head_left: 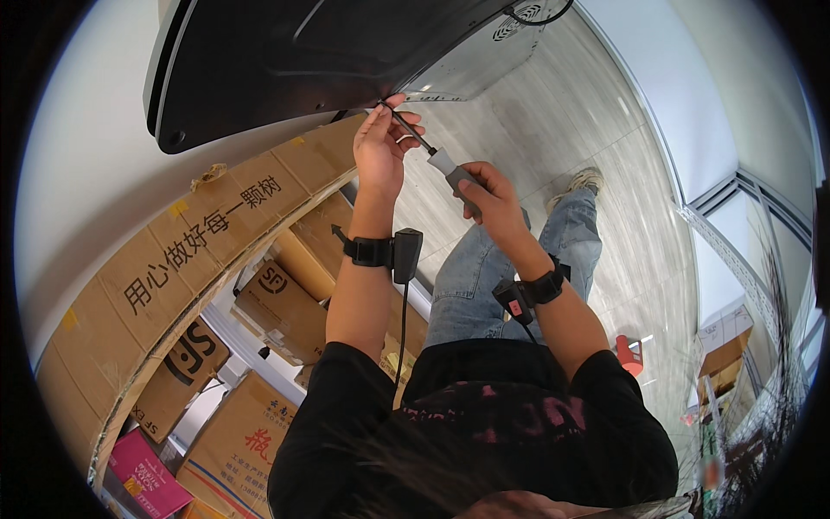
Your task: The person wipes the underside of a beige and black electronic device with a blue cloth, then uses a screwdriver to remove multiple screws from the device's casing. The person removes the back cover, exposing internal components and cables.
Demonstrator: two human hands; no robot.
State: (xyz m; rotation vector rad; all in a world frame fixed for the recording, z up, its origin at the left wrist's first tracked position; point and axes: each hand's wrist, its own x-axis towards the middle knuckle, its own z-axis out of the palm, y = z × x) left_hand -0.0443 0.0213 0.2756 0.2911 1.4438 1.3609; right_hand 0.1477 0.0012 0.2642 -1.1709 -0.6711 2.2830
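My right hand is closed around the grey handle of a screwdriver. The dark shaft slants up and left to the lower edge of a large black metal casing. At that edge, my left hand pinches the tip end of the shaft between thumb and forefinger, its other fingers loosely curled. Whether a screw is also in that pinch is hidden. A small hole shows in the casing's lower left corner, and a round vent grille with a black cable beside it sits at the top.
On the left a large open cardboard carton holds several smaller brown boxes and a pink box. A red object lies on the grey plank floor at right. Metal shelving stands against the right wall. Black straps with small devices circle both wrists.
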